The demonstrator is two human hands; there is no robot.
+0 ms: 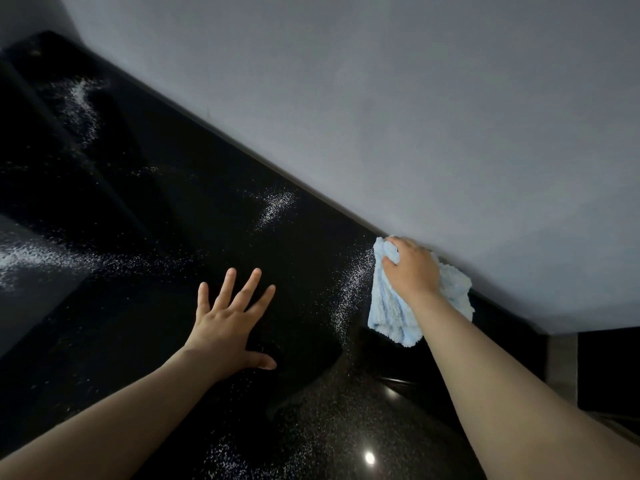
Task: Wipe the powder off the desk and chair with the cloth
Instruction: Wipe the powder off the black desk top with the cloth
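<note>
A black desk (pixel 180 216) runs along a grey wall, with white powder (pixel 275 206) scattered over it in patches. My right hand (pixel 412 266) presses a light blue fluffy cloth (pixel 389 311) onto the desk at its far edge by the wall. A band of powder (pixel 349 289) lies just left of the cloth. My left hand (pixel 230 323) rests flat on the desk with fingers spread, holding nothing. A dark speckled chair (pixel 349 427) shows at the bottom, dusted with powder.
The grey wall (pixel 415 116) borders the desk's far edge. More powder lies at the far left (pixel 81 98) and on a grey surface (pixel 24 261) at the left. A dark gap (pixel 606 368) opens at the desk's right end.
</note>
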